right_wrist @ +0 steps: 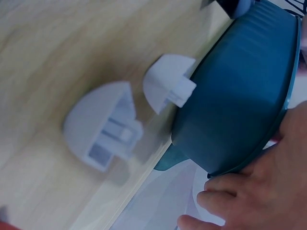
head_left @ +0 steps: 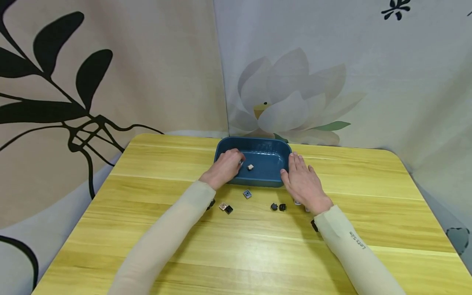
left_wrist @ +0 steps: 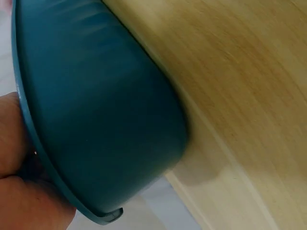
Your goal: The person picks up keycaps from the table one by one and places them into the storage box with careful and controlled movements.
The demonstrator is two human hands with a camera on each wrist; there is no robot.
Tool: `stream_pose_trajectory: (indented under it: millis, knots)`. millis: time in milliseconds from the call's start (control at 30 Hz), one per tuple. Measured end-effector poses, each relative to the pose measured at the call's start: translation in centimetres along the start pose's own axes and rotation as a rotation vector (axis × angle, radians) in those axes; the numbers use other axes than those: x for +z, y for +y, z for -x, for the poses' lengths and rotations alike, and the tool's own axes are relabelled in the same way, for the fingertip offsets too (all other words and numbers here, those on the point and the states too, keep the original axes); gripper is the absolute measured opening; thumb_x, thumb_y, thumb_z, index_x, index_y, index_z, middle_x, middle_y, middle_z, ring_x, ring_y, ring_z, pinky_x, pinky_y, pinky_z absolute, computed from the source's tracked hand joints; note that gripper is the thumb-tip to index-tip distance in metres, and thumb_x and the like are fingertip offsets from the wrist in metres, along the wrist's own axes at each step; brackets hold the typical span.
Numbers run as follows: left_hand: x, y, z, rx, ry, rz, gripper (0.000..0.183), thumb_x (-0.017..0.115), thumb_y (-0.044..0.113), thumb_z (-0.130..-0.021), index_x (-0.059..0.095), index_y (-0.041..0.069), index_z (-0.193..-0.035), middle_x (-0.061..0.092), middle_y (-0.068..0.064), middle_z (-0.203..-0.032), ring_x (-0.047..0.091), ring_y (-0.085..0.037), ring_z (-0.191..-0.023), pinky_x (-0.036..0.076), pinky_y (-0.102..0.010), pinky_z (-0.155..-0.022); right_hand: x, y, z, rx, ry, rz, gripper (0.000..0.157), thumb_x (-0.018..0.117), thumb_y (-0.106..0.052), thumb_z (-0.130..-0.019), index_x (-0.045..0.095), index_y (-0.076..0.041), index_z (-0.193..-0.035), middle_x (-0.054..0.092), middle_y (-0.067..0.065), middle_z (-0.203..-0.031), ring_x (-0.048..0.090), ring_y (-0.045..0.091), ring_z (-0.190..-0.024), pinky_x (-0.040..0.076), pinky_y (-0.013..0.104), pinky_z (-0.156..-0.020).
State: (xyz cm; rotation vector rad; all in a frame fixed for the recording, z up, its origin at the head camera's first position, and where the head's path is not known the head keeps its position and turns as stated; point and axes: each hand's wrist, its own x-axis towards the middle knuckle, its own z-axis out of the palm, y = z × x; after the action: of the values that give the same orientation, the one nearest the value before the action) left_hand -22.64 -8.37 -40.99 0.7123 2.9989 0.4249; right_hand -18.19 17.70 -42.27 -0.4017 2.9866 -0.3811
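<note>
A dark blue rectangular tray (head_left: pixel 258 181) stands near the table's far edge. My left hand (head_left: pixel 223 167) reaches over its left rim with curled fingers, pinching a small grey-white piece (head_left: pixel 241 162) that the fingers mostly hide. Inside the tray lies a small cream piece (head_left: pixel 250 167). My right hand (head_left: pixel 304 182) rests against the right rim, fingers nearly straight. Below that hand, in the right wrist view, are a white rounded piece (right_wrist: pixel 98 124) with a slotted insert and a similar white piece (right_wrist: pixel 165 81) beside the tray wall.
In front of the tray lie a grey square piece (head_left: pixel 247 194), a beige piece (head_left: pixel 223 206), a black piece (head_left: pixel 229 209) and two dark pieces, one left (head_left: pixel 274 207) and one right (head_left: pixel 282 207). Another black piece (head_left: pixel 314 225) sits by the right wrist. A patterned curtain (head_left: pixel 177 73) hangs behind the table.
</note>
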Motion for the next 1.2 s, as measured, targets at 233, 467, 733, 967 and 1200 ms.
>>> stream_pose_trajectory:
  millis: [233, 467, 733, 967, 1200]
  knots:
    - [0.2, -0.1, -0.3, -0.029, -0.014, 0.002, 0.022, 0.064, 0.004, -0.101, 0.075, 0.001, -0.121, 0.067, -0.014, -0.115, 0.066, -0.026, -0.104, 0.058, -0.035, -0.089, 0.1, 0.0, 0.0, -0.001, 0.004, 0.002, 0.071, 0.025, -0.04, -0.112, 0.01, 0.01, -0.161, 0.009, 0.027, -0.169, 0.012, 0.042, -0.156, 0.019, 0.064, -0.12]
    - [0.1, -0.1, -0.5, -0.068, -0.031, 0.002, 0.024, 0.065, 0.005, -0.101, 0.075, 0.003, -0.123, 0.067, -0.014, -0.117, 0.066, -0.026, -0.105, 0.057, -0.036, -0.092, 0.2, 0.0, 0.0, 0.0, 0.001, -0.003, 0.071, 0.025, -0.04, -0.112, 0.01, 0.01, -0.161, 0.009, 0.026, -0.169, 0.011, 0.042, -0.157, 0.019, 0.064, -0.121]
    - [-0.1, -0.2, -0.2, -0.067, 0.026, 0.019, 0.033, 0.068, 0.016, -0.101, 0.07, 0.003, -0.131, 0.064, -0.014, -0.131, 0.064, -0.028, -0.115, 0.054, -0.041, -0.1, 0.1, 0.0, 0.0, -0.005, 0.01, 0.003, 0.071, 0.025, -0.04, -0.112, 0.011, 0.01, -0.161, 0.011, 0.027, -0.169, 0.013, 0.042, -0.156, 0.02, 0.064, -0.12]
    - [-1.3, -0.9, 1.8, 0.006, 0.144, 0.077, 0.034, 0.068, 0.021, -0.102, 0.069, 0.006, -0.133, 0.062, -0.011, -0.134, 0.063, -0.026, -0.117, 0.053, -0.043, -0.099, 0.1, 0.0, 0.0, -0.01, 0.01, 0.0, 0.071, 0.023, -0.041, -0.112, 0.011, 0.01, -0.161, 0.011, 0.027, -0.169, 0.013, 0.042, -0.156, 0.021, 0.064, -0.12]
    - [-2.7, -1.7, 4.6, 0.069, 0.2, 0.094, 0.037, 0.066, 0.023, -0.103, 0.066, 0.007, -0.137, 0.06, -0.01, -0.138, 0.061, -0.027, -0.122, 0.052, -0.043, -0.102, 0.0, 0.0, 0.0, -0.01, 0.012, 0.002, 0.071, 0.025, -0.039, -0.113, 0.011, 0.01, -0.161, 0.01, 0.027, -0.169, 0.013, 0.043, -0.156, 0.02, 0.064, -0.12]
